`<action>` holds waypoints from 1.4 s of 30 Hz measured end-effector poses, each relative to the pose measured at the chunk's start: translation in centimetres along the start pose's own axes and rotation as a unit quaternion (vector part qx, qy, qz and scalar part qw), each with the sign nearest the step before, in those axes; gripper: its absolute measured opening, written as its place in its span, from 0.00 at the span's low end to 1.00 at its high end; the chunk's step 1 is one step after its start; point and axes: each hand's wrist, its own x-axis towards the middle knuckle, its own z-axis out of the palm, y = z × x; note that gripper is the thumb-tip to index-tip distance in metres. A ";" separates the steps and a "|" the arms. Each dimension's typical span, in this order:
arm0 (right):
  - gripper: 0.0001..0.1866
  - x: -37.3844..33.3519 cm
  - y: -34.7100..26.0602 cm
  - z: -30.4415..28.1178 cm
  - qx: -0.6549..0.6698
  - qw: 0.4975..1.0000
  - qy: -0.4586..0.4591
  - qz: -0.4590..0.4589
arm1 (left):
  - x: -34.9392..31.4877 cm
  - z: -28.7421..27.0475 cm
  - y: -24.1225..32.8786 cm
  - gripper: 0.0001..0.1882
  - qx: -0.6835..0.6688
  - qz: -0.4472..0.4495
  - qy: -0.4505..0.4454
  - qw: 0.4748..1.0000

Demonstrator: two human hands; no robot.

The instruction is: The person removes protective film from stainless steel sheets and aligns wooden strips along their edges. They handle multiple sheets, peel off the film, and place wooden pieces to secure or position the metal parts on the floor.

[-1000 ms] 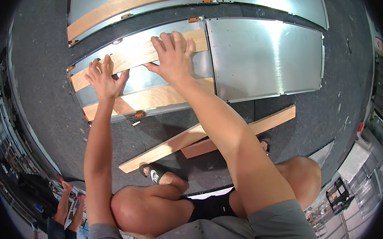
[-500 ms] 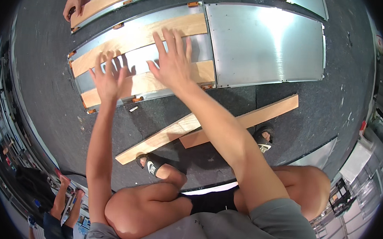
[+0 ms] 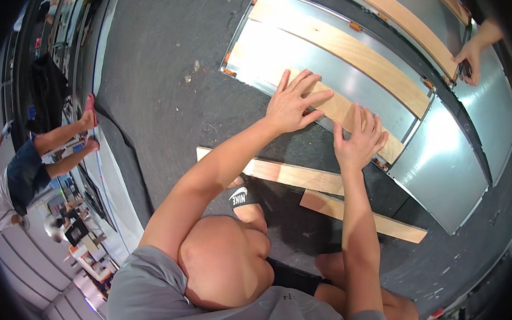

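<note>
A metal panel [image 3: 366, 84] in a thin frame lies on the dark floor, with two pale wooden boards laid along it. My left hand [image 3: 293, 105] rests with spread fingers on the near board [image 3: 336, 108], close to its middle. Farther right, my right hand [image 3: 360, 138] touches the same board near its right end, thumb and fingers apart. Neither hand grips anything. The far board [image 3: 316, 33] runs roughly parallel across the panel, untouched. Small orange blocks sit along the frame, among them one orange block [image 3: 355, 26] at the far edge.
Two loose boards, a longer board [image 3: 302, 176] and a shorter board [image 3: 392, 227], lie on the floor by my feet. A bare metal sheet [image 3: 443, 160] adjoins the panel. Another person's hand [image 3: 473, 59] is at a second boarded panel. Someone else stands far left.
My view has turned, so the panel now slants down to the right. Both hands now lie on the near board; before, they reached over the gap toward the far board.
</note>
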 end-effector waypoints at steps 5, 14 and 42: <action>0.38 -0.2 0.6 0.5 -0.003 1.000 0.014 -0.015 | -0.2 0.2 -0.1 0.30 -0.010 0.007 0.028 1.000; 0.37 0.1 0.3 0.2 0.026 0.999 0.014 -0.013 | -0.3 0.2 -0.1 0.30 0.012 0.005 0.031 0.999; 0.46 -0.3 -0.9 2.8 0.176 0.984 0.020 0.035 | 8.5 5.2 19.4 0.36 0.070 0.276 -0.128 0.950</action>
